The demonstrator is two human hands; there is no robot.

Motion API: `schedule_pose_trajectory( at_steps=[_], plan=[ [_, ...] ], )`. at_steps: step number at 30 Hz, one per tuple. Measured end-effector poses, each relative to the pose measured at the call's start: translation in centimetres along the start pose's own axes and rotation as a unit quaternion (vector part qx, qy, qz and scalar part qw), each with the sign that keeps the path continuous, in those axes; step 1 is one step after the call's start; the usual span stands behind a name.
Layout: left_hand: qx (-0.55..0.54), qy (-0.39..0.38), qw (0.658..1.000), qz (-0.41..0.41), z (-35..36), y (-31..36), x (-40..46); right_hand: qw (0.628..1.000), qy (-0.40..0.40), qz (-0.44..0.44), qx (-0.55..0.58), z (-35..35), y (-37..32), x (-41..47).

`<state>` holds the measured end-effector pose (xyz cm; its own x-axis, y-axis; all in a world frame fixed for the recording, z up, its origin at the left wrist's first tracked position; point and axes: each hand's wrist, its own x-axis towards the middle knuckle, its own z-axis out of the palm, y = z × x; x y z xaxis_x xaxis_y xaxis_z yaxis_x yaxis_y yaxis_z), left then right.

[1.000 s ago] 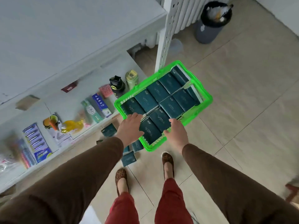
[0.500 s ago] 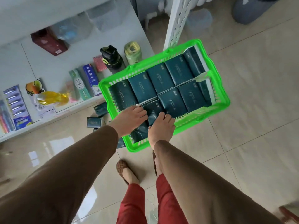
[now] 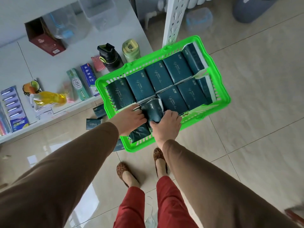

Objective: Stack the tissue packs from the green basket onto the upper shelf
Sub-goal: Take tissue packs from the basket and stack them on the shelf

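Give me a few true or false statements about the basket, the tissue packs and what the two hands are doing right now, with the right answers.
1. The green basket still holds many dark tissue packs. True.
2. The right hand grips a tissue pack. True.
3. The left hand rests on the shelf. False: it is in the basket, at the same pack.
4. The basket is red. False: it is green.
5. Some tissue packs lie on the floor beside the basket. True.
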<state>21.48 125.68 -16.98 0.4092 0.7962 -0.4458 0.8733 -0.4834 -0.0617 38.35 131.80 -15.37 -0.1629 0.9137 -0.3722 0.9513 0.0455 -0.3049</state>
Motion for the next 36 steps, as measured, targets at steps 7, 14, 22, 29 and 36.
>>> schedule_pose_trajectory(
  at_steps=[7,14,22,29,36],
  plan=[
    [0.023,0.033,0.994,-0.097,-4.9,1.0,-0.6,0.955,-0.004,-0.066,0.29,-7.0,1.2,-1.5],
    [-0.169,0.131,0.888,-0.407,-11.7,-2.3,-16.2,0.923,0.007,-0.199,0.328,-14.2,-8.5,-7.1],
    [-0.205,0.207,0.779,-0.555,-11.0,-3.2,-45.2,0.867,0.005,-0.403,0.293,-13.3,-28.0,-22.8],
    [-0.173,0.271,0.705,-0.632,-7.2,-4.1,-69.0,0.82,-0.086,-0.473,0.311,-7.5,-44.6,-36.6],
    [-0.166,0.289,0.636,-0.696,-2.3,-9.9,-84.1,0.799,-0.134,-0.479,0.337,-2.5,-58.0,-43.3]
  ],
)
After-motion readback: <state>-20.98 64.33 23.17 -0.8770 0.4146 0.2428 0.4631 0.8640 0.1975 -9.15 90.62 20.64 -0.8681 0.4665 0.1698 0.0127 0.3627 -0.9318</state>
